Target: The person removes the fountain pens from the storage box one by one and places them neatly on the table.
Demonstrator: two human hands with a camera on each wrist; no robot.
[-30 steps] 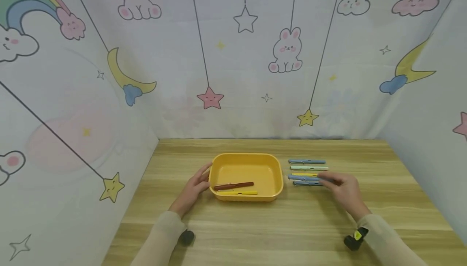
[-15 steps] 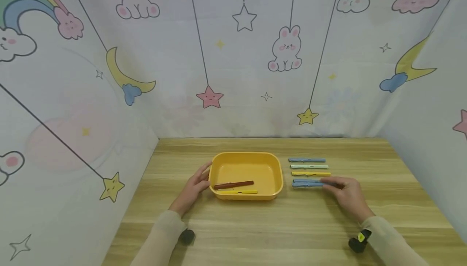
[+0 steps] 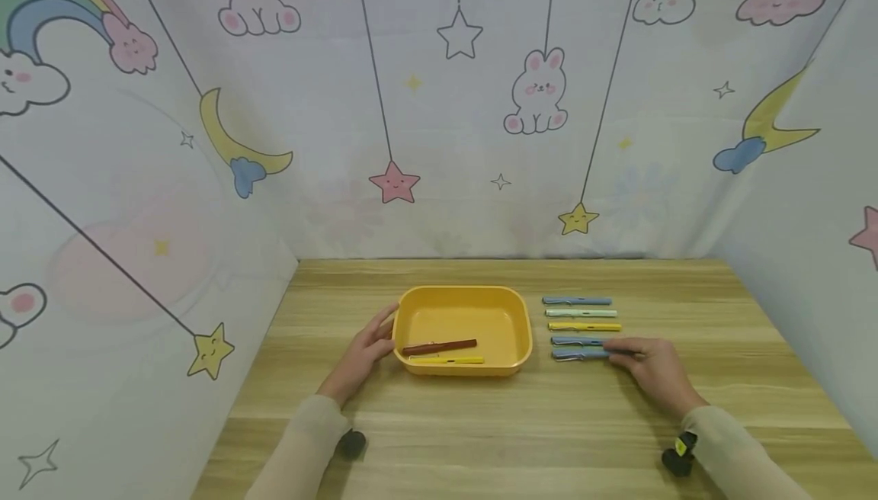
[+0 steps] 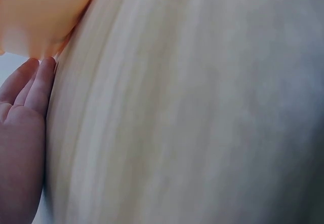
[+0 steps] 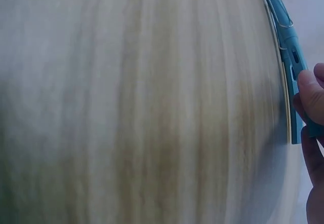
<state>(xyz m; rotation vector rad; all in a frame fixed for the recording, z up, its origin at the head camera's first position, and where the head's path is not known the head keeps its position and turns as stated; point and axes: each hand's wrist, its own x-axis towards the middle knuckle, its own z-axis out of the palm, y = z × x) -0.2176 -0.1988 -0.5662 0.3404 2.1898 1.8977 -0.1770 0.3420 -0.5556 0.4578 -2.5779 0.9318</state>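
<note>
My left hand point(image 3: 363, 359) rests against the left side of a yellow plastic tray point(image 3: 521, 332), its fingertips at the wall, also seen in the left wrist view. Inside the tray lie a dark red pen point(image 3: 446, 347) and a yellow pen point(image 3: 456, 360). My right hand point(image 3: 655, 370) pinches the right end of a light blue pen point(image 3: 579, 355), nearest me in a row right of the tray. Just behind it lies another blue pen point(image 3: 572, 341). In the right wrist view, thumb and fingers grip the blue pen point(image 5: 292, 44), which overlaps its neighbour.
Farther back in the row are a yellow pen point(image 3: 584, 327), a pale green pen point(image 3: 581, 313) and a grey-blue pen point(image 3: 577, 301), roughly parallel. All stand on a wood-grain table point(image 3: 480, 439). Cartoon-printed curtains point(image 3: 439, 218) enclose its back and both sides.
My right hand has brought the light blue pen toward me, from over the yellow pen across to the near side of the other blue pen. The left hand stays at the tray.
</note>
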